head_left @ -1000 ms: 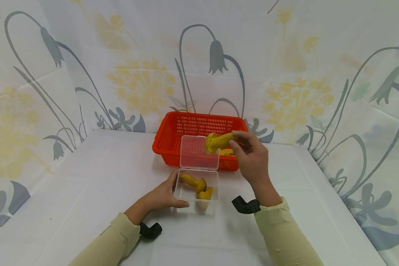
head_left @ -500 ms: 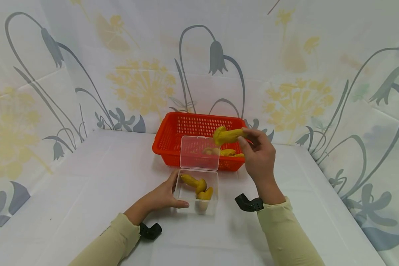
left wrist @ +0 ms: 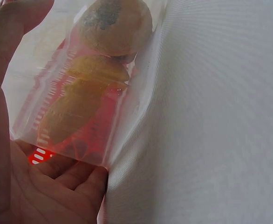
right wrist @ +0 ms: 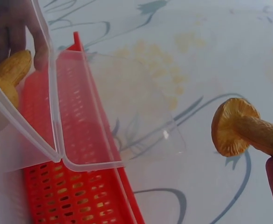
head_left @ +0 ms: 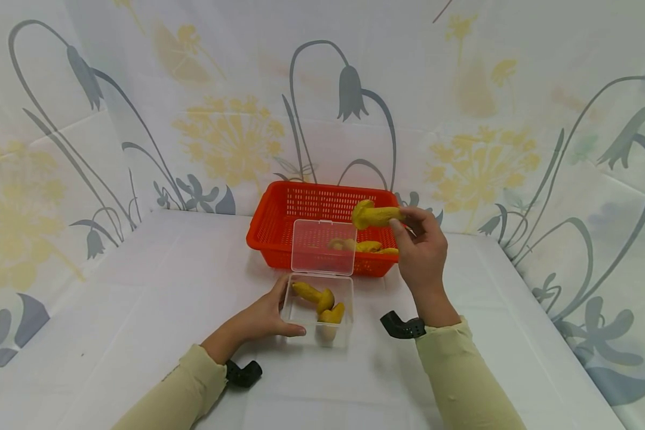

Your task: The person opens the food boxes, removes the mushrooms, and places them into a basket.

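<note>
A yellow mushroom (head_left: 375, 215) is pinched by its stem between the thumb and fingers of my right hand (head_left: 423, 254). It is held level above the red basket's right side, cap to the left; the gilled cap (right wrist: 234, 127) shows in the right wrist view. My left hand (head_left: 263, 313) grips the left side of a clear plastic box (head_left: 348, 298), thumb in front and fingers behind. Inside the box lie two mushrooms, one (head_left: 307, 291) at an angle and another (head_left: 331, 314) near the front wall. The box's hinged lid (head_left: 322, 263) stands raised against the basket.
The red perforated basket (head_left: 276, 255) stands right behind the box, with several yellow mushrooms (head_left: 368, 246) in it, partly seen through the lid. A white cloth (head_left: 156, 286) covers the table. Flower-printed fabric (head_left: 322, 143) hangs at the back and sides.
My right hand has moved rightward and slightly upward with the mushroom, uncovering more of the mushrooms in the basket. The left hand and the box have stayed in place.
</note>
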`<state>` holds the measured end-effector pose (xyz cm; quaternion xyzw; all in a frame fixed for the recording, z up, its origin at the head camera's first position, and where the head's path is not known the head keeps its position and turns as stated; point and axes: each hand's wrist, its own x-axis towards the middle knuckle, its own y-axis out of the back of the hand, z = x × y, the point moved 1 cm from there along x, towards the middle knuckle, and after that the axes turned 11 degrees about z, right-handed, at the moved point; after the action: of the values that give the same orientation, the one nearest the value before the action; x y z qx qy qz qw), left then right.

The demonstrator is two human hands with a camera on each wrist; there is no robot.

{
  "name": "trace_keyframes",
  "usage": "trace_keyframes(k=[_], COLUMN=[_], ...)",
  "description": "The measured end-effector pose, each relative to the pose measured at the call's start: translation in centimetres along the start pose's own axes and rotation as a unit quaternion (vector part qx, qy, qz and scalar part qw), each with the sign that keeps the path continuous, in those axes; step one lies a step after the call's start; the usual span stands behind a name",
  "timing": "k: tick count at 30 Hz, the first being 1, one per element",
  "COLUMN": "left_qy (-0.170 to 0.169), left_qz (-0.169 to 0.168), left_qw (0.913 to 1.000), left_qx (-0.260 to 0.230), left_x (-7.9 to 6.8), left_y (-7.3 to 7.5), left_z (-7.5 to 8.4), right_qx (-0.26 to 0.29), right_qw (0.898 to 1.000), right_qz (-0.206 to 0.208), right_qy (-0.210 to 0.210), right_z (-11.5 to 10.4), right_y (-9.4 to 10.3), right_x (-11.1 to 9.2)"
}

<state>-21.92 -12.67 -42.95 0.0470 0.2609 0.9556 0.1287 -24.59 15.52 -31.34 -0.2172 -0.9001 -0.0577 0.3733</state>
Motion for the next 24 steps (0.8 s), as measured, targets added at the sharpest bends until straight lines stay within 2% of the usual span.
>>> trace_keyframes(k=[6,24], left_qy=[0.000,-0.012], left_qz=[0.000,0.000], left_qw=[1.0000,0.9999], left_qx=[-0.001,0.009], left_x=[0.0,-0.1], left_y=[0.0,-0.1], left_z=[-0.1,0.0], right_qx=[0.000,-0.049], right_qw=[1.000,0.997], right_qz=[0.009,0.025], right_qy=[-0.015,-0.046], right_z=[0.6,2.6], right_y=[0.1,0.2], right_x=[0.1,0.1])
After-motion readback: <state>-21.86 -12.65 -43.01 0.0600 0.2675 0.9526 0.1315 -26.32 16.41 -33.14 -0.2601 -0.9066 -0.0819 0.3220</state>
